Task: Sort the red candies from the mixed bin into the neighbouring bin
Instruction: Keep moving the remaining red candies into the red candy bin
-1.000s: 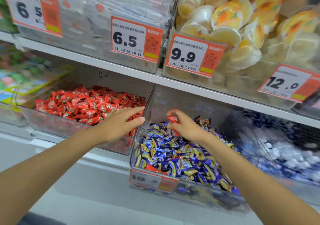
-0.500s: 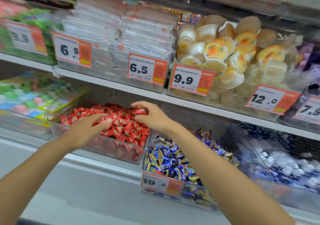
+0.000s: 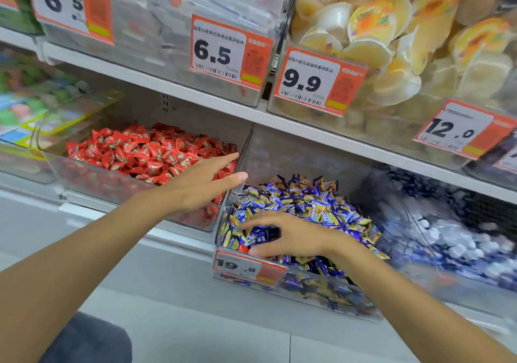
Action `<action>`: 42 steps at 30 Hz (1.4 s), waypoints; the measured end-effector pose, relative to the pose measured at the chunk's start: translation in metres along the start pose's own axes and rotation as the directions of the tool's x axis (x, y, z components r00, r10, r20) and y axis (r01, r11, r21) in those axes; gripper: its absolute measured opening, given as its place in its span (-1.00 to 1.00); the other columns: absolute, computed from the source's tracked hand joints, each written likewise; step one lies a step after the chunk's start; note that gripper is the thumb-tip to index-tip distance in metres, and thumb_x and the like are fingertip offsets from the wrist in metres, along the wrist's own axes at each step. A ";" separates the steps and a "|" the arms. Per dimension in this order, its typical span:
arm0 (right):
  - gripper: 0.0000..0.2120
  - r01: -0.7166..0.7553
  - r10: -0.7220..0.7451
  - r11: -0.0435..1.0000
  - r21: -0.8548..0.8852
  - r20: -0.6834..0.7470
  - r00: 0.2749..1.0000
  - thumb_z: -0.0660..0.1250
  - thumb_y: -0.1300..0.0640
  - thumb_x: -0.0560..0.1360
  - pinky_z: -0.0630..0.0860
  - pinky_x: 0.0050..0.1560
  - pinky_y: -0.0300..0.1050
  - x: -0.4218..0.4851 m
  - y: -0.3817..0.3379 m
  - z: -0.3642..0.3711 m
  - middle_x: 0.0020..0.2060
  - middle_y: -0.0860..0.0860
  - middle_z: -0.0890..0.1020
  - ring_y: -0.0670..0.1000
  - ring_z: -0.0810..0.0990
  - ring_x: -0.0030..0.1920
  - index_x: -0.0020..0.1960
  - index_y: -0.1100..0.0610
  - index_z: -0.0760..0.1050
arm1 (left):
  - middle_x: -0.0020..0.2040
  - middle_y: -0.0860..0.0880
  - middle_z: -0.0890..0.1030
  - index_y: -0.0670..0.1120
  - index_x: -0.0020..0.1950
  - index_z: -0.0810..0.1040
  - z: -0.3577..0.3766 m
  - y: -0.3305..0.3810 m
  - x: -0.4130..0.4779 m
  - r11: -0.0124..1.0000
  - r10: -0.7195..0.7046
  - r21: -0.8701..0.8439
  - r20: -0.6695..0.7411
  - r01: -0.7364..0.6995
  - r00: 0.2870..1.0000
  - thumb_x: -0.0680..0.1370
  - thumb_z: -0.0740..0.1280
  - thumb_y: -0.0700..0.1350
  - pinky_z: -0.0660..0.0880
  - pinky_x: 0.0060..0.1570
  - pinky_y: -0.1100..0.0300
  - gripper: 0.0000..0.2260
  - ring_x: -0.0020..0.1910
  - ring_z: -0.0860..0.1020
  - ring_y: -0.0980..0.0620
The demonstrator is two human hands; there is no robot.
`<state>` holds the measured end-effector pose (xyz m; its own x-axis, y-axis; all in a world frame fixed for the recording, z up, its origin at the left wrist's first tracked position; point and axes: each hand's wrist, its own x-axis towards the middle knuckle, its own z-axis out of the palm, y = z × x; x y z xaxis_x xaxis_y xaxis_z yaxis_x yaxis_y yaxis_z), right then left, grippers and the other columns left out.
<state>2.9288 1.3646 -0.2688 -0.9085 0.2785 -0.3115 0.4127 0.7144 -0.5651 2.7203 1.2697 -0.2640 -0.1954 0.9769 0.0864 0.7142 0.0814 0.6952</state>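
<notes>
A clear bin (image 3: 84,172) on the lower shelf is heaped with red candies (image 3: 145,152). Beside it on the right, a clear mixed bin (image 3: 330,292) holds blue and yellow candies (image 3: 316,203). One red candy (image 3: 242,248) lies at the mixed bin's front left corner. My left hand (image 3: 201,183) hovers flat with straight fingers over the red bin's right front corner and holds nothing. My right hand (image 3: 288,235) rests on the blue and yellow pile with fingers spread, its fingertips close to the red candy.
The shelf above carries clear bins of white packets (image 3: 223,4) and jelly cups (image 3: 391,40), with orange price tags (image 3: 319,82) hanging low. Another bin of blue and white candies (image 3: 447,236) stands to the right. Green and yellow packs (image 3: 33,105) lie at the left.
My right hand has left the red bin, where it held a red candy, and come down onto the mixed pile. My left hand has moved right to the red bin's corner.
</notes>
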 end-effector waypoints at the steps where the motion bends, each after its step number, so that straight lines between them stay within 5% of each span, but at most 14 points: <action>1: -0.51 0.008 -0.005 0.997 -0.079 0.038 0.999 0.36 -0.02 0.52 0.09 0.47 -0.25 0.006 0.001 0.006 0.44 -0.04 0.32 -0.08 0.22 0.45 0.42 -0.08 0.36 | 0.53 0.09 0.17 0.12 0.54 0.10 0.004 -0.002 0.002 1.000 0.000 0.004 0.014 0.000 1.000 0.31 0.04 0.49 0.07 0.48 0.10 -0.14 0.50 0.14 0.10; 4: -0.40 -0.038 0.048 0.957 -0.288 0.029 0.998 0.33 -0.16 0.48 -0.09 0.51 0.15 0.026 0.007 0.021 0.54 0.06 0.07 0.07 -0.05 0.54 0.47 -0.17 0.24 | 0.54 0.09 0.17 0.16 0.53 0.05 0.010 -0.007 0.006 1.000 0.005 0.000 0.028 -0.005 1.000 0.31 0.04 0.47 0.11 0.48 0.00 -0.17 0.50 0.16 0.08; 6: -0.39 -0.044 0.041 0.960 -0.275 -0.018 0.999 0.40 -0.17 0.43 -0.16 0.48 0.25 0.037 0.010 0.023 0.54 0.05 0.05 0.07 -0.10 0.54 0.43 -0.17 0.29 | 0.52 0.05 0.22 0.16 0.53 0.06 0.012 -0.010 0.007 1.000 0.007 0.012 0.005 -0.007 1.000 0.33 0.03 0.42 0.14 0.45 0.00 -0.20 0.48 0.20 0.04; 16: -0.41 -0.291 0.182 0.933 -0.209 -0.425 0.887 0.41 -0.20 0.40 0.10 0.46 0.13 0.050 0.053 -0.034 0.43 0.14 0.31 0.13 0.18 0.48 0.39 -0.19 0.35 | 0.49 0.08 0.26 0.17 0.51 0.07 0.019 -0.017 0.009 0.996 0.064 -0.064 -0.016 -0.065 0.998 0.43 0.05 0.33 0.20 0.41 -0.08 -0.33 0.45 0.24 0.08; 19: -0.47 -0.150 0.040 0.963 -0.224 -0.431 0.901 0.43 -0.22 0.37 0.03 0.47 0.11 0.034 0.031 -0.030 0.37 0.00 0.36 0.01 0.19 0.43 0.30 -0.14 0.46 | 0.47 0.14 0.28 0.16 0.50 0.07 0.019 -0.012 0.008 0.991 0.095 -0.090 -0.031 -0.098 0.995 0.44 0.05 0.31 0.20 0.42 -0.04 -0.35 0.44 0.25 0.17; 22: -0.56 0.091 -0.120 0.983 -0.158 -0.190 0.974 0.48 -0.19 0.34 0.02 0.39 -0.11 0.035 0.007 0.005 0.26 -0.04 0.40 -0.12 0.19 0.30 0.16 -0.06 0.59 | 0.47 0.14 0.29 0.13 0.51 0.09 0.019 -0.012 0.008 0.991 0.083 -0.105 -0.037 -0.087 0.996 0.44 0.06 0.31 0.22 0.41 -0.07 -0.34 0.43 0.25 0.19; 24: -0.63 0.143 -0.180 0.954 -0.265 -0.122 0.976 0.49 -0.18 0.33 0.01 0.41 -0.03 0.048 0.005 0.032 0.21 0.04 0.39 0.01 0.20 0.33 0.07 -0.03 0.64 | 0.46 0.12 0.31 0.12 0.51 0.10 0.019 -0.014 0.009 0.988 0.087 -0.126 -0.031 -0.090 0.996 0.45 0.07 0.31 0.23 0.40 -0.09 -0.34 0.44 0.26 0.17; 27: -0.76 0.100 -0.176 0.941 -0.324 -0.216 0.960 0.50 -0.11 0.32 0.02 0.40 0.05 0.060 0.022 0.035 0.07 0.02 0.41 0.04 0.29 0.25 -0.10 0.01 0.67 | 0.45 0.09 0.34 0.11 0.51 0.11 0.020 -0.014 0.008 0.986 0.077 -0.147 -0.027 -0.080 0.997 0.45 0.08 0.30 0.25 0.38 -0.11 -0.34 0.43 0.28 0.14; 32: -0.83 -0.142 0.080 0.987 -0.077 -0.532 0.843 0.45 0.00 0.40 0.27 0.24 -0.05 0.039 0.053 -0.017 -0.03 -0.11 0.47 -0.05 0.41 0.09 -0.23 0.05 0.50 | 0.43 0.10 0.36 0.14 0.50 0.11 0.019 -0.009 0.007 0.984 0.061 -0.167 -0.014 -0.063 0.998 0.42 0.09 0.33 0.26 0.39 -0.09 -0.32 0.42 0.30 0.13; 35: -0.86 -0.110 0.211 0.973 0.202 -0.597 0.774 0.44 0.01 0.43 0.46 0.01 -0.14 0.006 0.063 -0.041 -0.11 -0.11 0.61 -0.03 0.59 -0.08 -0.20 0.04 0.52 | 0.44 0.12 0.34 0.18 0.50 0.11 0.018 -0.010 0.008 0.983 0.048 -0.175 -0.005 -0.048 0.999 0.40 0.11 0.38 0.28 0.38 -0.10 -0.30 0.42 0.30 0.13; 38: -0.85 -0.049 0.301 0.923 0.382 -0.638 0.708 0.48 0.18 0.41 0.50 -0.03 -0.20 -0.025 0.073 -0.050 -0.12 -0.08 0.64 -0.08 0.61 -0.11 -0.14 0.12 0.50 | 0.46 0.15 0.30 0.22 0.49 0.10 0.015 -0.010 0.007 0.988 0.041 -0.151 0.003 -0.041 0.999 0.36 0.10 0.48 0.27 0.39 -0.07 -0.25 0.42 0.29 0.16; 42: -0.62 -0.040 0.270 0.922 0.384 -0.565 0.780 0.34 0.32 0.47 0.45 -0.20 -0.13 -0.045 0.076 -0.051 -0.16 0.08 0.54 -0.08 0.49 -0.27 0.09 -0.14 0.44 | 0.49 0.17 0.21 0.17 0.51 0.09 0.011 -0.002 0.001 0.997 0.023 -0.079 -0.040 -0.026 0.999 0.35 0.09 0.42 0.17 0.41 0.14 -0.23 0.43 0.20 0.23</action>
<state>2.9975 1.4391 -0.2588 -0.6338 0.7726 0.0366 0.4423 0.4008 -0.8023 2.7262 1.2730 -0.2733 -0.2054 0.9699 0.1308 0.6636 0.0398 0.7470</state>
